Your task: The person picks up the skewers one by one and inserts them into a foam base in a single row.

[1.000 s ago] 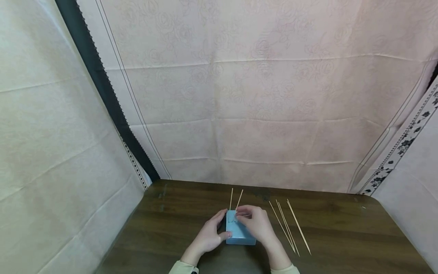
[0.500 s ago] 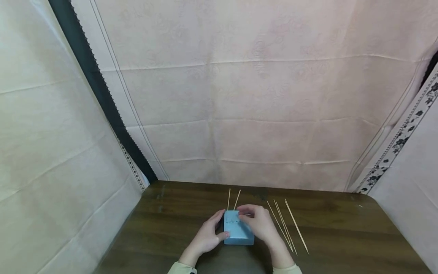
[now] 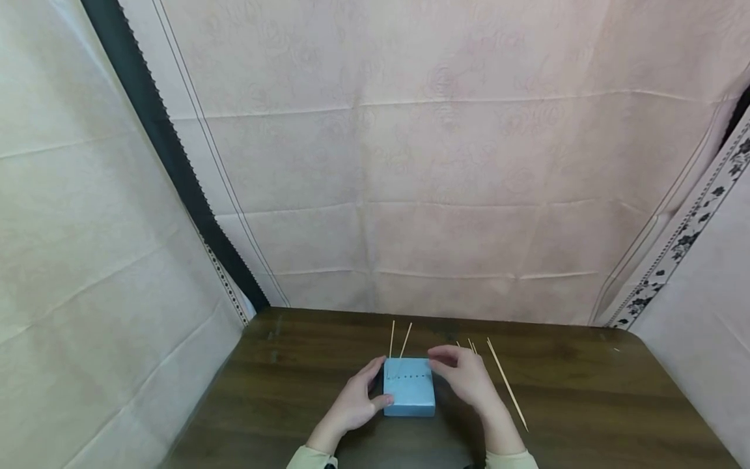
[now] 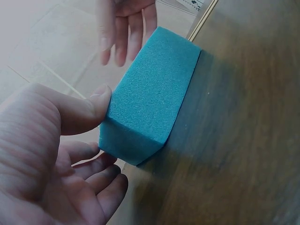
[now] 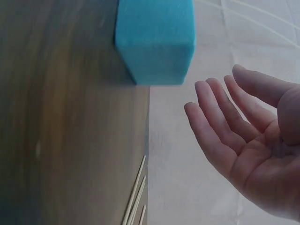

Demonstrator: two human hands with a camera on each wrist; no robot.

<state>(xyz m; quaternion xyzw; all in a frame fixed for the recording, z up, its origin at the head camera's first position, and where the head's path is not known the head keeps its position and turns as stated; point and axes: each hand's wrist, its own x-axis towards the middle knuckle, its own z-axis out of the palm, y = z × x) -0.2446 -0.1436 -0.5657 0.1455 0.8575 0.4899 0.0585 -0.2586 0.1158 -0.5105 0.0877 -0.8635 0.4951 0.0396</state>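
Observation:
A light blue foam block (image 3: 409, 398) lies on the table, with a row of small dark holes across its top. Two thin wooden skewers stand at its back left: one nearly upright (image 3: 392, 339), the other leaning right (image 3: 407, 340). My left hand (image 3: 356, 398) grips the block's left side, thumb near the front edge; in the left wrist view that thumb presses the foam (image 4: 150, 84). Just off the block's right side is my right hand (image 3: 467, 378). From the right wrist, its fingers look spread and loosely bent, with nothing in the palm (image 5: 262, 150).
More skewers (image 3: 507, 385) lie on the brown wooden table (image 3: 586, 391) to the right, some partly hidden behind my right hand and forearm. Pale cloth (image 3: 469, 163) hangs behind the table and along both sides.
My right hand has moved right, off the block's top, uncovering the row of holes and covering part of the loose skewers. The left hand keeps its grip on the block.

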